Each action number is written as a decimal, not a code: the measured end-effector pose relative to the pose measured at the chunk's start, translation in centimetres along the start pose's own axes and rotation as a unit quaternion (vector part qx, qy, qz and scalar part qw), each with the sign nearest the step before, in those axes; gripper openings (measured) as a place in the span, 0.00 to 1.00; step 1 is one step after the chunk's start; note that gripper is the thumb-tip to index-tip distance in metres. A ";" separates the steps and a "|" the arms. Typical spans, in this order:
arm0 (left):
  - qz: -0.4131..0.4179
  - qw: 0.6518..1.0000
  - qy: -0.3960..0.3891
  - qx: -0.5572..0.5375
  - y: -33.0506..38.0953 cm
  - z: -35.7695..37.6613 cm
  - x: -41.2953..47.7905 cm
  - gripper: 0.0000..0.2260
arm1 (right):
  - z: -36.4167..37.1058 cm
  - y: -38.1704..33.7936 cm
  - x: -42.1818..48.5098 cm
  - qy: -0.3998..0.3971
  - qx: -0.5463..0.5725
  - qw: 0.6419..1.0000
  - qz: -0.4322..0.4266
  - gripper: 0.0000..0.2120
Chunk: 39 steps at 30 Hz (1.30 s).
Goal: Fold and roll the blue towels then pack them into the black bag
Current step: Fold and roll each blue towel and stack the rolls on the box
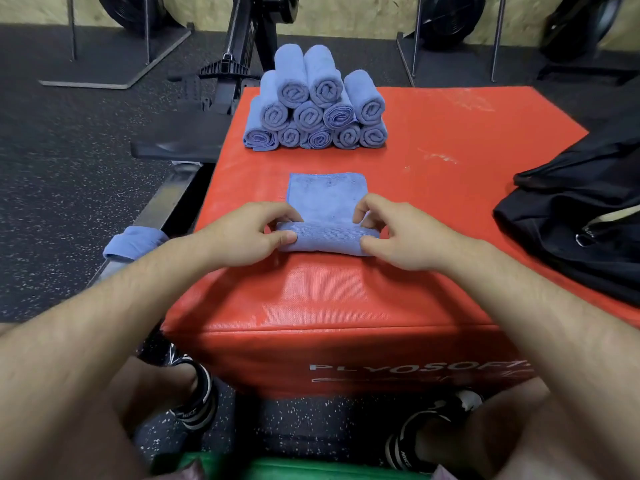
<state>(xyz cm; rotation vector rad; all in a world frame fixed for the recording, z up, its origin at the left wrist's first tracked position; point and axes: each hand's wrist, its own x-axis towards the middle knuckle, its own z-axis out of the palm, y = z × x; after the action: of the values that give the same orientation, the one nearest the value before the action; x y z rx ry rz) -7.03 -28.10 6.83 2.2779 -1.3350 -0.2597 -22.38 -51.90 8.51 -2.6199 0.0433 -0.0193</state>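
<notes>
Mid-roll on a folded blue microfibre towel (327,199), centre of the red vinyl-covered foam plyo box (311,299), closer to the near edge. The near end is already rolled, the flat tail points at the far edge.

Left hand (249,233) pinches the roll's left end, right hand (398,233) pinches the right end. Both have thumbs on the near side and fingers curled over the top.

Risks as I read them:
- One hand leading the other: the roll goes conical and the ends telescope.
- Loose core: it springs open on release, microfibre won't hold by itself.
- The tail skews on the slick vinyl, leaving a ragged outer edge.
- The pyramid of rolled blue towels (313,109) sits at the far edge towards the far-left corner. One clumsy add or knock and the top rolls go off the box.
- The black fabric bag (571,244) is slumped at the right edge. Can't tell if its mouth is open; stuffing rolls one-handed would unroll them.
- A loose blue towel (135,242) lies off the left edge on a metal rail (166,202) and could slip to the floor.
</notes>
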 end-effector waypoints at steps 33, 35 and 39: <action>-0.001 1.000 -0.017 0.005 -1.5 -0.9 5.3 0.19 | -1.0 1.7 5.7 0.002 0.015 1.000 0.002 0.10; 0.038 0.998 0.035 0.019 -1.6 -1.0 5.6 0.16 | -0.7 2.0 6.1 0.046 -0.016 0.999 -0.023 0.12; 0.113 0.988 0.066 0.079 -0.7 -1.5 6.6 0.08 | -0.6 1.2 6.3 0.096 -0.071 0.990 -0.076 0.12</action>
<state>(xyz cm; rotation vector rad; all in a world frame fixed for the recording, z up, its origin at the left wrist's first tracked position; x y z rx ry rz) -2.58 -33.03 8.30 2.2001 -1.5746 0.0743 -16.12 -53.50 8.46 -2.7487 -0.0912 -0.3333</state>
